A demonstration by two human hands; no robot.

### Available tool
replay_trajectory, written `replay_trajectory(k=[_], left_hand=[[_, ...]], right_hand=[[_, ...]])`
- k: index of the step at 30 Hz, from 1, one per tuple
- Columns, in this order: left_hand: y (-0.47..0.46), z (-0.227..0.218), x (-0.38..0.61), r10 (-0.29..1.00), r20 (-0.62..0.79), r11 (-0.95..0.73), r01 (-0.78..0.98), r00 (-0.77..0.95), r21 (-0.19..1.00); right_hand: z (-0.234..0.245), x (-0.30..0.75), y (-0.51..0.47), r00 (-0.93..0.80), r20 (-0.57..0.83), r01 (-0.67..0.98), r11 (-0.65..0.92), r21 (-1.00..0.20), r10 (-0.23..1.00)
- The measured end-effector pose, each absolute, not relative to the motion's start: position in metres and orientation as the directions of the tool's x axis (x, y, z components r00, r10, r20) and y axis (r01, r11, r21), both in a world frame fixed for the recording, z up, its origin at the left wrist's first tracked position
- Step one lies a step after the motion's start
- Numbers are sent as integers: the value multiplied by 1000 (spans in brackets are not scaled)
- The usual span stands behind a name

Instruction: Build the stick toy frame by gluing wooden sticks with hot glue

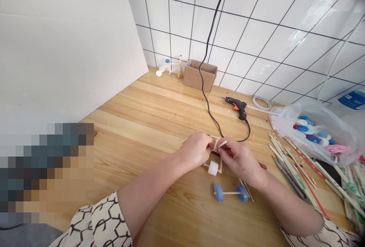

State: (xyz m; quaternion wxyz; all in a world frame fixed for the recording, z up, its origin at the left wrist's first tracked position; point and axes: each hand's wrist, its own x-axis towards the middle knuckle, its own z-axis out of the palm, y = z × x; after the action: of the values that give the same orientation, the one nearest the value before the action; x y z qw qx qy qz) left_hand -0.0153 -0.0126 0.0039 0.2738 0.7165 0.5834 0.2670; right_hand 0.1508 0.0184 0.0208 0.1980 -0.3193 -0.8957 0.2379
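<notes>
Head cam: L hand [195,149] & R hand [239,160] w/ fingers [227,156] pinched narrow on stick frame [216,144] btwn them, above desk [159,114]; white cap [213,168] just below hands, blue-cap axle [230,193] nearer wearer, glue gun [241,107] beyond.

White tile wall [262,38] with dark grout (pretty shiny, check that glare [327,2] upper right), plain white panel [62,49] left, stripy wood tabletop [142,119] below.

Wheels [218,192] are blue; cap [213,168], white; sleeves [111,220], cream with dark branching lines; glue gun [242,109], black with orange trigger [235,106].
</notes>
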Motion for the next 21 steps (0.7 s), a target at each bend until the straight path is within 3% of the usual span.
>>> replay_trajectory(k=[21], left_hand=[[-15, 14, -14, 986, 3, -122, 712, 166, 691]], right_hand=[[21, 149, 17, -716, 142, 511, 651, -561, 684]])
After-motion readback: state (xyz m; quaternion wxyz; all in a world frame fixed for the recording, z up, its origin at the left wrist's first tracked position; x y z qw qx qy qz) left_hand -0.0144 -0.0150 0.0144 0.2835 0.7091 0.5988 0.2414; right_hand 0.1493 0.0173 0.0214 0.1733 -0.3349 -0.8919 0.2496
